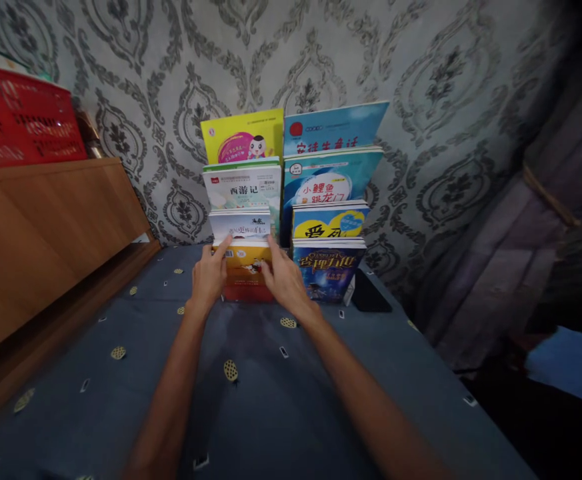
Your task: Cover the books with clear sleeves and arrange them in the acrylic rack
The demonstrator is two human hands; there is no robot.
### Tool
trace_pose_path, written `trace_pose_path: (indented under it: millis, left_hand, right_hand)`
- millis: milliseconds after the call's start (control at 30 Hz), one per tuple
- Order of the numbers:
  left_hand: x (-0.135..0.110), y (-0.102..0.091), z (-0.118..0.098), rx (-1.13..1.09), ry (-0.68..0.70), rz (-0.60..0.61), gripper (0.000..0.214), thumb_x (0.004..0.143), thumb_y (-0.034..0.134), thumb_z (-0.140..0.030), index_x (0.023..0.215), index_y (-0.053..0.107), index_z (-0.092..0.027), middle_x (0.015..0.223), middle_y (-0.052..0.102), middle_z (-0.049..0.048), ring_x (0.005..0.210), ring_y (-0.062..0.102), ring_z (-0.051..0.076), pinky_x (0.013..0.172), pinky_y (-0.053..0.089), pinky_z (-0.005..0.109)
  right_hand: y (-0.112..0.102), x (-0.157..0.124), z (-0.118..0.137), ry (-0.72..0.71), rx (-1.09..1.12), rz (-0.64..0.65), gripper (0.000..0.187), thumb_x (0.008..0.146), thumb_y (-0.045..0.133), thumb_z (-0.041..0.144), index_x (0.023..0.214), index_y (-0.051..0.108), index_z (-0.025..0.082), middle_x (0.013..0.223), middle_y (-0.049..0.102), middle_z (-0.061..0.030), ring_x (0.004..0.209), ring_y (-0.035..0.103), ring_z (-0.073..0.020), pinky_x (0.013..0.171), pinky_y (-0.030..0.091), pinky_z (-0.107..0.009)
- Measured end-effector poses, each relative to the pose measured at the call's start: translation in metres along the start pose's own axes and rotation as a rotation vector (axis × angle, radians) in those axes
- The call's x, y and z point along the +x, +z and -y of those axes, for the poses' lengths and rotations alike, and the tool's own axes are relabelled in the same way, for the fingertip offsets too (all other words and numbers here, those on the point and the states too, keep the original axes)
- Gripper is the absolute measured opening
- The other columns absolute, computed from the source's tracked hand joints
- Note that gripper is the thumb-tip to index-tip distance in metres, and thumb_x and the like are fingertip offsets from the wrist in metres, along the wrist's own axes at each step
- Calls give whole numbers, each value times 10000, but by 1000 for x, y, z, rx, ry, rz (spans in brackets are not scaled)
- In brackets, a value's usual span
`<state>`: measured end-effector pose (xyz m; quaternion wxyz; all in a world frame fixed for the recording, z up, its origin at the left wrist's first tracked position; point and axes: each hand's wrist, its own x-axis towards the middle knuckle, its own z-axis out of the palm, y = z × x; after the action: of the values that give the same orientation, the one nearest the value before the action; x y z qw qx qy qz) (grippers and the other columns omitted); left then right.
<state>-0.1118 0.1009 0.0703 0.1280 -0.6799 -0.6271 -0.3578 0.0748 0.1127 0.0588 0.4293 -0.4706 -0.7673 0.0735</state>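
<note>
An orange and red book (247,277) stands upright at the front of the left row of books. My left hand (211,272) grips its left side, fingers at the top corner. On the opposite side my right hand (285,275) is closed around the edge, thumb on the cover. Directly behind stands a pale book (241,225) with its title upside down. Farther back are a white book (243,188) and a yellow book (241,137). Beside my right hand, a dark blue book (328,273) fronts the right row, its title also inverted.
In the right row, a blue and yellow book (331,221), a teal book (333,177) and a blue book (341,123) rise in steps toward the patterned wall (181,80). A black flat object (373,293) lies to the right. At left are a wooden cabinet (45,233) and red basket (25,120).
</note>
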Motion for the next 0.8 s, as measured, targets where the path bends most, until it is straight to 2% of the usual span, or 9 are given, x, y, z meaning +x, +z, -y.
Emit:
trace_pose_path:
  millis: [133,300,533,800]
  left_hand:
    - [-1,12,15,-265,-64,-103,657,853,604,-174,1475,399,-229,1246,679,131,1037,698,301,887,556,422]
    - [2,20,28,-435,-87,-80,405,833,616,-192,1238,594,-205,1138,746,115,1034,716,285,907,568,425]
    - [5,21,26,-474,-150,-63,321,811,624,-143,1128,649,-189,1111,765,97,998,730,244,914,576,404]
    - [6,19,25,-456,-179,-14,296,832,610,-131,1123,637,-176,1141,756,94,1009,727,215,923,566,350]
  right_hand:
    - [2,0,2,94,-31,23,652,934,432,248,1550,288,91,1207,689,-221,976,693,-343,847,534,-463]
    - [10,1,3,152,-57,43,515,940,441,274,1409,444,60,1156,712,-232,970,705,-330,826,514,-407]
    - [20,-1,9,225,-72,13,517,922,472,221,1400,437,29,1115,734,-230,980,717,-306,826,515,-362]
    - [24,0,8,250,-31,-13,519,905,500,216,1390,460,36,1137,727,-211,1020,711,-298,883,532,-371]
